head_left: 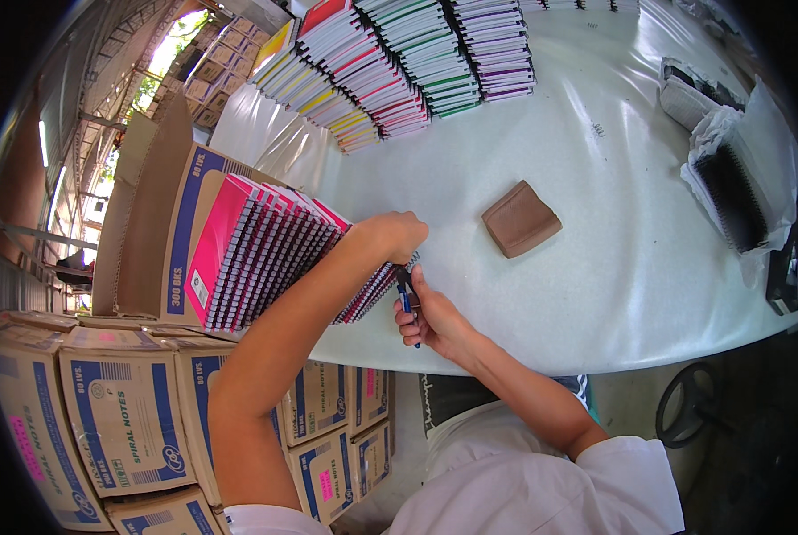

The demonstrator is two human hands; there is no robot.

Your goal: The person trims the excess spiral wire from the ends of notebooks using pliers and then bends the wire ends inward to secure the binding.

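Right hand (432, 319), pliers (406, 294) upright (jaws up)

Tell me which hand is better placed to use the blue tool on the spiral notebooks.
The right hand. It already holds the blue-handled tool with its tip at the wire edge of the pink spiral notebooks. The left hand rests on top of the stack, steadying it.

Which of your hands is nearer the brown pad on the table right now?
Right. The right hand, gripping a blue-handled tool, sits below-left of the brown pad. The left hand rests on the pink spiral notebooks, further left of the pad.
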